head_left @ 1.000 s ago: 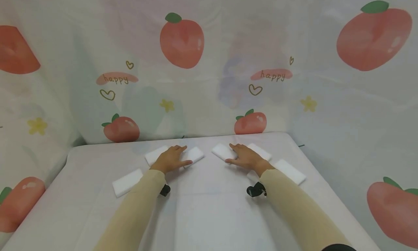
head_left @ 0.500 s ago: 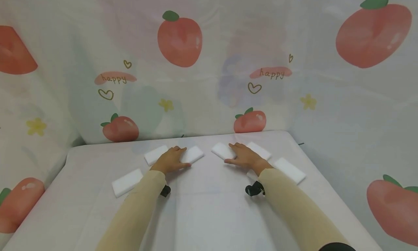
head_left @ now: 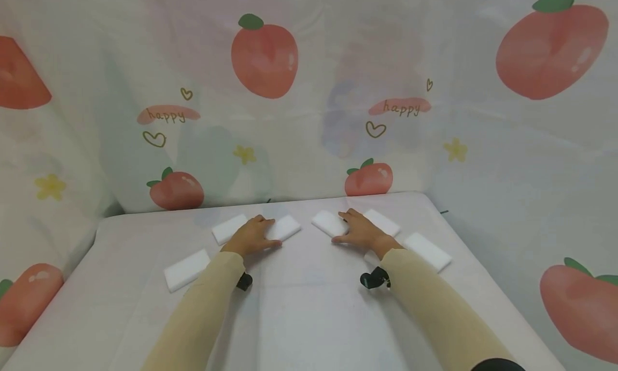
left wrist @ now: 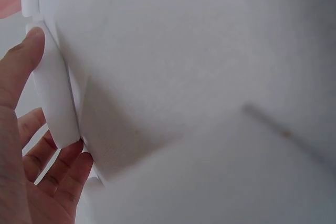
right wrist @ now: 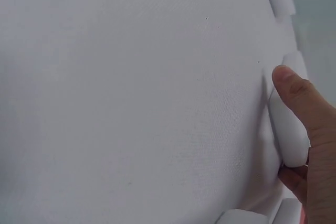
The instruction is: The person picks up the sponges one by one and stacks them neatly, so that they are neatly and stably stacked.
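Observation:
My left hand point(head_left: 248, 238) reaches to the back of the table and holds a white sponge block point(head_left: 287, 227) between thumb and fingers. In the left wrist view the thumb lies on one end of this sponge point(left wrist: 55, 98), while the fingertips meet its other end. Mirroring it, my right hand point(head_left: 362, 234) holds another white sponge block point(head_left: 324, 220), with the thumb at its near edge. The right wrist view shows that thumb against the sponge point(right wrist: 289, 132) and fingers partly hidden behind it. Both sponges lie at the white cloth, a short gap between them.
More white sponges lie about: one behind the left wrist point(head_left: 228, 230), one farther left point(head_left: 187, 270), one behind the right hand point(head_left: 382, 222), and one beside the right sleeve point(head_left: 428, 252). Another sponge point(head_left: 370, 258) is mostly hidden under the right wrist. A fruit-print curtain point(head_left: 299, 146) stands behind the table.
The left thumb has drawn slightly back to the near edge of its sponge. Both hands otherwise stay nearly in place, and the head view has shifted a little.

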A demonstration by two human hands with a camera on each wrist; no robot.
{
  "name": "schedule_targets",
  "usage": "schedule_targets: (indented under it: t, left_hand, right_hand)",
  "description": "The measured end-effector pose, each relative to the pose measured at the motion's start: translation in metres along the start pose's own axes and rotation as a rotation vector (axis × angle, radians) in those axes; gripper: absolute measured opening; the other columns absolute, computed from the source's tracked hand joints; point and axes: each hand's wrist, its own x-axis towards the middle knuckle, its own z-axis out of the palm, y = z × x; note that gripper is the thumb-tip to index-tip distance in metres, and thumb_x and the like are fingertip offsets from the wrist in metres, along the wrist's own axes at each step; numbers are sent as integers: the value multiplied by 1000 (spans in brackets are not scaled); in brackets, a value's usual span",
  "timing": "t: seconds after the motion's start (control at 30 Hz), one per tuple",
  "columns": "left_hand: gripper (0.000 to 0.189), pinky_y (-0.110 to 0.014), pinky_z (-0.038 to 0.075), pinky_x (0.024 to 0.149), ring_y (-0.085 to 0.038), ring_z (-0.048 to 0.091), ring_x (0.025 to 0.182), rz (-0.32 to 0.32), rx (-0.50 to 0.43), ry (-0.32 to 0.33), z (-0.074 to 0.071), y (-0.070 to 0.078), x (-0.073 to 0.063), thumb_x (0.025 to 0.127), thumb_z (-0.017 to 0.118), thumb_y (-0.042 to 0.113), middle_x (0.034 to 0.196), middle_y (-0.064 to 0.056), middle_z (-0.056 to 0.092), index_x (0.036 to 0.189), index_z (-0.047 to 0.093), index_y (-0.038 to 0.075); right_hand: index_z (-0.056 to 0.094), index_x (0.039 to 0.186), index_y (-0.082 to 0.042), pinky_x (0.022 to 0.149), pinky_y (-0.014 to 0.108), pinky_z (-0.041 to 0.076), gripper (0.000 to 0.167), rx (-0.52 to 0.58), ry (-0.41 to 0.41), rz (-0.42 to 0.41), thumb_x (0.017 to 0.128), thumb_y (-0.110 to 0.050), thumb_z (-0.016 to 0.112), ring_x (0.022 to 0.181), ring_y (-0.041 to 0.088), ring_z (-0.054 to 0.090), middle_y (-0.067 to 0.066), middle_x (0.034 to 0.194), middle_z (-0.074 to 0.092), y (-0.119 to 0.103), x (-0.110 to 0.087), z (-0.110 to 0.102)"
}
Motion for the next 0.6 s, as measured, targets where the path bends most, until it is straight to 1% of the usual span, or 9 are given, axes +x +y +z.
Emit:
schedule_targets:
  t: [0.2,0.27,0.37,0.6]
  left_hand:
    - [79,-44,45,100,-28,56,116,0,2,1,1,-3,0,82,72,57,129,-13,55,142,52,10]
    - [79,-45,45,100,-29,56,115,-1,-13,2,0,-1,0,82,73,56,128,-13,55,142,52,10]
    - [79,-45,46,99,-28,57,113,-6,-30,1,-3,1,0,81,74,55,126,-13,56,142,53,9]
    - [79,-43,47,97,-25,57,109,-13,-23,-15,-3,-1,0,81,74,56,123,-10,56,142,53,11]
  right_hand:
    - [41,147,1,111,49,35,90,9,-6,11,82,-51,75,133,36,42,21,144,42,-3,2,0]
    - [42,146,1,110,49,36,88,6,0,14,82,-50,75,131,35,44,21,142,44,-3,2,0]
    - [43,145,1,110,49,37,86,6,10,18,83,-49,74,130,35,45,21,142,44,-1,4,0]
    - [45,143,2,108,48,38,82,21,10,20,84,-47,74,127,34,47,20,139,47,-1,5,3]
